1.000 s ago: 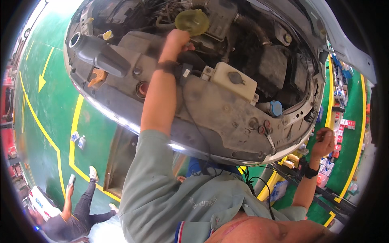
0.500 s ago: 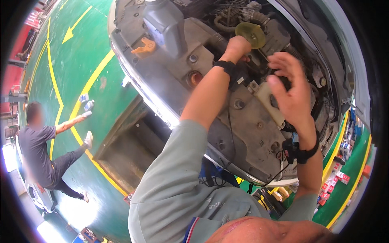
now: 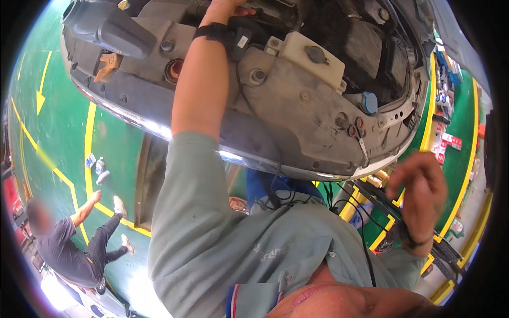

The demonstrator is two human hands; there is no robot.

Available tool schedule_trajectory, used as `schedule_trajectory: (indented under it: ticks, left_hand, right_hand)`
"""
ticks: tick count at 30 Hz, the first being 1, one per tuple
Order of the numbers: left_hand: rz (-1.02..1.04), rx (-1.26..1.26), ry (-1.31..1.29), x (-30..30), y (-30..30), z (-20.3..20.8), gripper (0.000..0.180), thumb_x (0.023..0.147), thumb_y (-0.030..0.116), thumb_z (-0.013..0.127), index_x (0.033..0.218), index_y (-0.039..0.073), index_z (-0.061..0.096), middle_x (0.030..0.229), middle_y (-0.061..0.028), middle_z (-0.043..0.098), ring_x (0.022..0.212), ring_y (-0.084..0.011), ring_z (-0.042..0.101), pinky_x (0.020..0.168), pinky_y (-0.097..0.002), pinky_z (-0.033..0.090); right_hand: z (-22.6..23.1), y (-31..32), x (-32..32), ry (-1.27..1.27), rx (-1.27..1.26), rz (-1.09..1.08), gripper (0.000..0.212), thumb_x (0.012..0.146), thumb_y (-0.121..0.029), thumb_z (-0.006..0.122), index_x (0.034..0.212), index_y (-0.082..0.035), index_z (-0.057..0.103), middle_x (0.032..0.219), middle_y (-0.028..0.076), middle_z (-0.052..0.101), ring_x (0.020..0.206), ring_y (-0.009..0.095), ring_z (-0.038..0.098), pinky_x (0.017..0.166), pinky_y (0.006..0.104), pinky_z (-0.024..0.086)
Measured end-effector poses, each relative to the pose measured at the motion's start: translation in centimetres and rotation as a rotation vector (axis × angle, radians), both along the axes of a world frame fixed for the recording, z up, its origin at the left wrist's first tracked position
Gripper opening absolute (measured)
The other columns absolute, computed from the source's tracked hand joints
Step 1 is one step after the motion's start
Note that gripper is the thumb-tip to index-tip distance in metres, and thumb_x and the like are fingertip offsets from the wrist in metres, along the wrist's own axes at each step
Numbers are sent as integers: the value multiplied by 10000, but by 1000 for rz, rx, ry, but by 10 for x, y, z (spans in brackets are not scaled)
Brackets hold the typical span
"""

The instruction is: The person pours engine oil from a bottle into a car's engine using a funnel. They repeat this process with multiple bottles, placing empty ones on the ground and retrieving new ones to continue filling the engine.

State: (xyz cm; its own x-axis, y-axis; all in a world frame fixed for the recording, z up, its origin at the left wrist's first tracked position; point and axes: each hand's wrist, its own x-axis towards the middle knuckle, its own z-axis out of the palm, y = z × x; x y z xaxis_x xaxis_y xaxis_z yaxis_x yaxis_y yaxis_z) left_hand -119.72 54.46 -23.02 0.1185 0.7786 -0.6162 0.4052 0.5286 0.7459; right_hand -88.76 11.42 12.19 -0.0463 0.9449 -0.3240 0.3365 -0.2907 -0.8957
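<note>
Engine bay (image 3: 297, 122) lies under outstretched left hand (image 3: 225, 6), grip unclear; right hand (image 3: 422, 193) raised, slack

A head-worn fisheye looks down over a car (image 3: 289, 119).

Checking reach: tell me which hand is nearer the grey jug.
Left. The left hand is right of the grey jug, apart from it; the right hand is farther right and lower in view.

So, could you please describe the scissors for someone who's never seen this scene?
Find the open engine bay, then the dusty panel along its front edge. Near that panel's right end, below the blue cap, lie the scissors. Looped handles and bright metal blades set them apart from the round fasteners nearby.
</note>
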Motion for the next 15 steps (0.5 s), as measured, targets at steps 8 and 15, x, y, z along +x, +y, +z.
schedule_trajectory:
  ticks: [8,15]
  left_hand:
    - [152,222,-152,-3,-38,14,378,1024,129,419,1352,-7,546,966,-191,777,713,-246,772,459,-308,539]
    - [-38,106,-92,24,-34,48,294,1003,59,395,1224,-7,577,992,-178,786,622,-234,742,474,-366,554]
  right_hand:
    - [102,-18,-4,274,117,-200,138,1090,-163,533,1105,-49,457,746,-1,462,559,70,416,471,201,338]
    - [98,158,-52,763,-5,603,111,1063,-142,475,1032,-65,548,865,-25,564,679,100,503,605,288,389]
